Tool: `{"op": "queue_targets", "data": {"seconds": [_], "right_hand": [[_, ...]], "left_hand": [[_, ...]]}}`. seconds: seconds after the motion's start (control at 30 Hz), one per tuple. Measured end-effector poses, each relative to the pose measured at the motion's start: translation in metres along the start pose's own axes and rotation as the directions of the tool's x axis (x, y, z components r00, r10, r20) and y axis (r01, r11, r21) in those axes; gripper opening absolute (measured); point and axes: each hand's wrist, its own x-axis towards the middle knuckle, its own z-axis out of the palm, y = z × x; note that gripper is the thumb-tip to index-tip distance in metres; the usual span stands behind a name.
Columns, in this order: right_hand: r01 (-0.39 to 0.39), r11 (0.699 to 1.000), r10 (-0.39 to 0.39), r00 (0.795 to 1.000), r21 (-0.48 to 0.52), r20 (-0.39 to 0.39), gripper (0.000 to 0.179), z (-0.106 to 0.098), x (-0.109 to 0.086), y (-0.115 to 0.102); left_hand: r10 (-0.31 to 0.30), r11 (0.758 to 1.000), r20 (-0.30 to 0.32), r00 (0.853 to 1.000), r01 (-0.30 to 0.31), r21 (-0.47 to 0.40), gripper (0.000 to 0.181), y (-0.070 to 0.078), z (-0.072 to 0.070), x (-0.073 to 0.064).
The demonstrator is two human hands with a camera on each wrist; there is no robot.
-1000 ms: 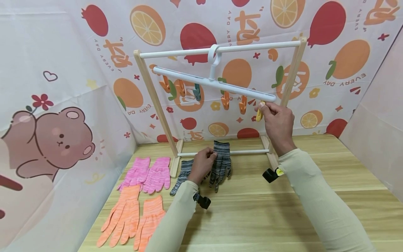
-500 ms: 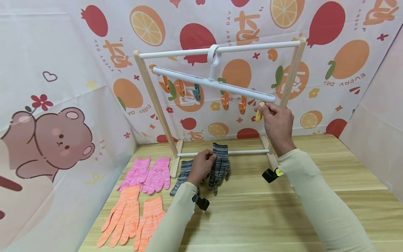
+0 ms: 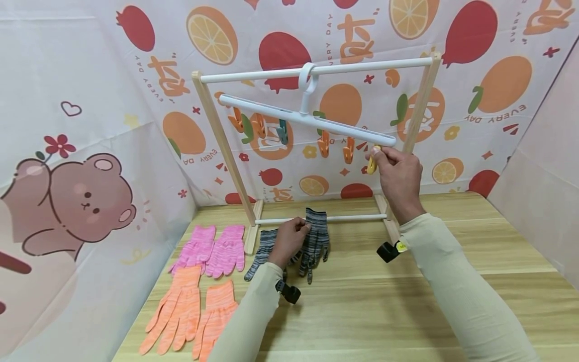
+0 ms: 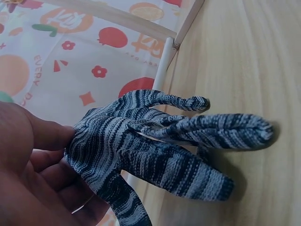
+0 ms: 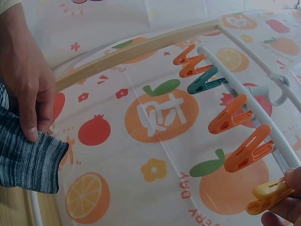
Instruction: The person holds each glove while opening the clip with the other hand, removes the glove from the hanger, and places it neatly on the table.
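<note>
My left hand pinches a grey-and-black striped knit glove near its cuff, between thumb and fingers. The glove droops, fingers downward, and in the left wrist view its fingertips come down close to the wooden surface. Beside it, partly covered by my left hand, lies a second striped glove. My right hand pinches a yellow clothespin at the low right end of a white hanger. That hanger tilts down to the right. Orange clothespins and one teal clothespin hang along it.
A wooden rack with a white top bar and a white lower bar carries the hanger. Two pink gloves and two orange gloves lie on the table at left. A patterned cloth backdrop stands behind.
The striped glove in my left hand has dropped slightly down and to the left, its hanging fingers now lower. My right hand, the yellow clothespin and the hanger have stayed put.
</note>
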Motion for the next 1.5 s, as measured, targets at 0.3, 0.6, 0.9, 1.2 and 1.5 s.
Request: {"op": "queue_targets", "data": {"seconds": [0.3,0.6,0.9,1.2,1.5], "right_hand": [[-0.001,1.000,0.001,1.000,-0.003,0.001,0.036,0.001,0.000,-0.002],[-0.008,1.000,0.008,1.000,-0.018,0.004,0.033,0.000,0.000,-0.002],[-0.003,1.000,0.003,1.000,-0.009,0.008,0.035,0.000,0.000,-0.001],[-0.013,1.000,0.013,1.000,-0.018,0.007,0.033,-0.001,-0.001,-0.001],[-0.020,1.000,0.020,1.000,-0.015,0.010,0.032,-0.001,0.000,-0.002]], "left_hand": [[0.010,1.000,0.015,1.000,-0.010,-0.007,0.016,-0.001,0.004,-0.001],[-0.004,1.000,0.028,1.000,0.004,-0.007,0.023,-0.005,0.005,-0.002],[0.009,1.000,0.031,0.999,-0.010,0.023,0.043,-0.013,0.005,-0.002],[-0.051,0.987,-0.003,0.999,0.051,0.150,0.043,-0.015,0.005,-0.001],[-0.108,0.969,-0.032,0.994,0.113,0.220,0.035,-0.013,0.003,-0.003]]}}
